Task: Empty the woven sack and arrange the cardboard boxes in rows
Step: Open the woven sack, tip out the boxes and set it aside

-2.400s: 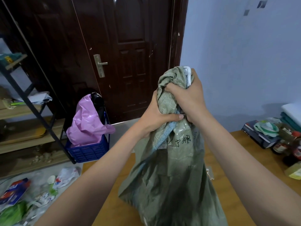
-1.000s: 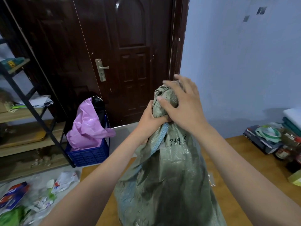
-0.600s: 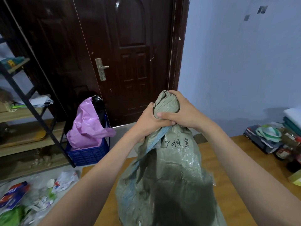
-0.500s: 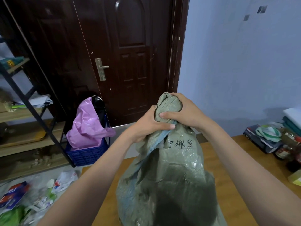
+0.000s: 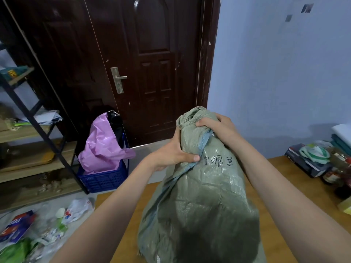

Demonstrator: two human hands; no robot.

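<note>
We see a dark wooden door point(image 5: 152, 73) straight ahead, brass lever handle point(image 5: 118, 79) on its left side, pale blue wall point(image 5: 275, 73) to the right. Wooden bench point(image 5: 281, 175) below us carries the green woven sack point(image 5: 199, 202); it stands upright and full, base on the bench, neck bunched at the top, black handwritten characters on the near face below the neck. No cardboard boxes show; sack contents are hidden. Metal-frame shelf unit point(image 5: 28, 130) with wooden boards on the left, papers on the middle board. Blue plastic crate point(image 5: 103, 179) on the floor beside the shelf, by the door, stuffed with a pink plastic bag point(image 5: 102, 147) and something black behind it. Litter and wrappers point(image 5: 28, 230) scattered on the floor at lower left. Stack of books point(image 5: 305, 164) with a green-white bag on top, plus jars point(image 5: 334, 173), at the bench's right edge. Our left hand point(image 5: 171, 154) grips the sack's neck from the left, thumb pressed across the fabric. Our right hand point(image 5: 218, 128) is curled over the bunched top from the right, fingers clenched on the weave.
</note>
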